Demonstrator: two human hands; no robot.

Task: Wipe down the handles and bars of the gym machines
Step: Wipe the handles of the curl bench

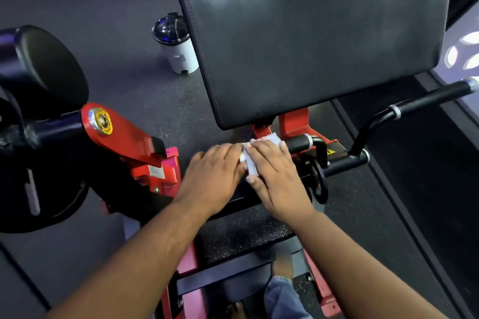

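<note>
I see both hands low in the middle of the view, side by side on a short handle under the big black pad (313,33) of a red-framed gym machine (295,122). My right hand (277,179) lies over a white cloth (251,163), fingers fairly straight and spread, pressing the cloth down onto the handle (298,143); the black grip of that handle sticks out just past the fingertips, ending in a silver ring. My left hand (215,176) sits just beside it, touching the cloth's left edge, with the fingers bent down over the bar; I cannot tell whether they truly clasp it or only rest on top. A corner of the cloth pokes up beyond the right fingers, and another bit shows between the two hands. To the right, a second longer handle (425,101) curves up and away, well apart from the hands and untouched. On the dark floor behind the pad stands a white bottle (178,49) with a dark lid. At the left, a round black pad (49,65) and a red arm (121,134) with a yellow-ringed bolt.
</note>
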